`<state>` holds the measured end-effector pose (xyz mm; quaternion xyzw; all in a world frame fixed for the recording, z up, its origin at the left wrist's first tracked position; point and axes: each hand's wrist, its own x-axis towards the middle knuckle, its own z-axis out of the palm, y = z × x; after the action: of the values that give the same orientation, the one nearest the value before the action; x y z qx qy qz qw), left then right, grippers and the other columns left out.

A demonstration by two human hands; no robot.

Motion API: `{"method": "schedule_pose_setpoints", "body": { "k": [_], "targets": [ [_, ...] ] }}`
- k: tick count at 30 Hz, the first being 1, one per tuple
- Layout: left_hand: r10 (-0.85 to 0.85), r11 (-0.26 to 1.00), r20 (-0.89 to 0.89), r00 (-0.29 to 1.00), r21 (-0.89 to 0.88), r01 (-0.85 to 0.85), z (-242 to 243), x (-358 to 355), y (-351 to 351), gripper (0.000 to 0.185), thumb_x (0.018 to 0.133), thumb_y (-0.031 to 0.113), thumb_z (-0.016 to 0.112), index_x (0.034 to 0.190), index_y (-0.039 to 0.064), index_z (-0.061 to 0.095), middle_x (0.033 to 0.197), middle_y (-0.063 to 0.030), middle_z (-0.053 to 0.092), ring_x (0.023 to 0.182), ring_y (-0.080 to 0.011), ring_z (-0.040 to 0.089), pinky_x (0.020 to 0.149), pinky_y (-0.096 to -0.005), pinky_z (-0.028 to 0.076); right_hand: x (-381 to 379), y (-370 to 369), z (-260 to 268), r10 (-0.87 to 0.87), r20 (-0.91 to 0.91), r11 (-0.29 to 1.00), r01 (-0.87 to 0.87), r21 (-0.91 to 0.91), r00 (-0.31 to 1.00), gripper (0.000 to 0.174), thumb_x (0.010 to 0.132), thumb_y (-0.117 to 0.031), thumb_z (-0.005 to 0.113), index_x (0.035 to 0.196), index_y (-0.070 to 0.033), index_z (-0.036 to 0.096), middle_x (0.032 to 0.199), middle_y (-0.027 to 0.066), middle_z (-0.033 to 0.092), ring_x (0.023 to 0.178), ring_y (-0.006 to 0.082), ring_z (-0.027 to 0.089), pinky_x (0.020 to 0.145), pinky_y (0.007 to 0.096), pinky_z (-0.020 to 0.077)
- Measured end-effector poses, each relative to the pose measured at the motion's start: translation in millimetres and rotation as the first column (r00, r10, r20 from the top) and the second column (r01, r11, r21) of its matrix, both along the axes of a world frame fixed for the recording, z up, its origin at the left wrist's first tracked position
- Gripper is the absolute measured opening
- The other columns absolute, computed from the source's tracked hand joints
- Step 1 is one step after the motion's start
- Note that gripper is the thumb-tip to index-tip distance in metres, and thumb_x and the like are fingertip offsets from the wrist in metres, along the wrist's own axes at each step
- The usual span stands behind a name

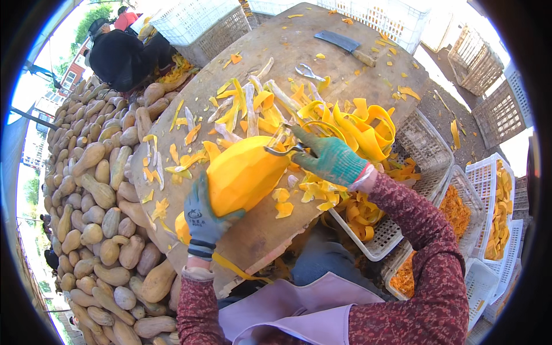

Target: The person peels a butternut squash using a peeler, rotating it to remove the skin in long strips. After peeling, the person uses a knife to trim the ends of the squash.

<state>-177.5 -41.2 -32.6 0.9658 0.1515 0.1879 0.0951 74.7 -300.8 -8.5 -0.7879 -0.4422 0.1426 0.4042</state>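
Observation:
A large peeled orange squash [241, 172] lies on the worn wooden table [258, 241]. My left hand [209, 213], in a grey-blue glove, grips its lower left side. In a green glove, my right hand [330, 157] holds a metal peeler [280, 146] against the squash's upper right end. Long orange and pale peel strips [358, 129] are heaped behind and beside that hand. Farther back on the table are a second metal peeler [309, 72] and a cleaver [338, 41] with a wooden handle.
Unpeeled squashes [103, 189] are piled on the left, where a person in dark clothes [116, 56] sits. A plastic crate [375, 250] with peels stands right of my lap, beside crates of shredded and sliced orange pieces [500, 207]. White crates [194, 21] stand behind the table.

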Motion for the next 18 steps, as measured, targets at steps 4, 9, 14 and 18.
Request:
{"method": "schedule_pose_setpoints", "body": {
  "k": [4,9,14,18],
  "targets": [
    [-0.009,1.000,-0.010,1.000,-0.003,0.009,-1.1,-0.5,-8.3,0.120,0.064,0.066,0.086,0.155,0.003,0.040,0.141,-0.0241,0.056,0.121,-0.0429,0.059,0.103,-0.0526,0.046,-15.3,5.2,-25.2,0.014,-0.004,1.000,-0.014,0.019,1.000,0.061,0.098,-0.036,0.063,0.149,-0.009,0.045,0.096,0.0229,0.070,0.085,0.0419,0.070,0.073,0.0491,0.0547],
    [-0.078,0.995,-0.032,0.996,0.062,0.080,3.9,-11.6,-11.3,0.120,0.063,0.065,0.087,0.154,0.003,0.040,0.140,-0.0250,0.056,0.121,-0.0431,0.059,0.103,-0.0522,0.046,-62.8,-13.2,-60.2,-0.128,-0.116,0.977,0.145,0.154,0.985,0.067,0.097,-0.033,0.067,0.154,-0.010,0.043,0.107,0.0220,0.070,0.088,0.0373,0.070,0.076,0.0428,0.0561],
    [-0.030,0.993,-0.013,0.999,-0.112,0.028,10.8,-2.4,-10.6,0.121,0.063,0.060,0.090,0.155,0.001,0.039,0.135,-0.0255,0.060,0.119,-0.0425,0.062,0.102,-0.0484,0.050,-88.9,-15.9,-78.6,-0.205,-0.092,0.976,0.210,0.060,0.975,0.071,0.096,-0.021,0.068,0.159,-0.008,0.038,0.106,0.0226,0.070,0.089,0.0373,0.072,0.076,0.0404,0.0564],
    [0.044,0.935,0.010,0.999,-0.354,-0.037,15.0,9.4,-4.7,0.115,0.069,0.052,0.090,0.156,-0.002,0.036,0.139,-0.0261,0.060,0.124,-0.0387,0.062,0.104,-0.0443,0.050,-104.0,-33.1,-71.7,-0.174,-0.079,0.976,0.162,-0.144,0.982,0.069,0.097,-0.032,0.065,0.157,-0.011,0.039,0.103,0.0215,0.071,0.087,0.0385,0.071,0.075,0.0441,0.0566]
  ]
}}
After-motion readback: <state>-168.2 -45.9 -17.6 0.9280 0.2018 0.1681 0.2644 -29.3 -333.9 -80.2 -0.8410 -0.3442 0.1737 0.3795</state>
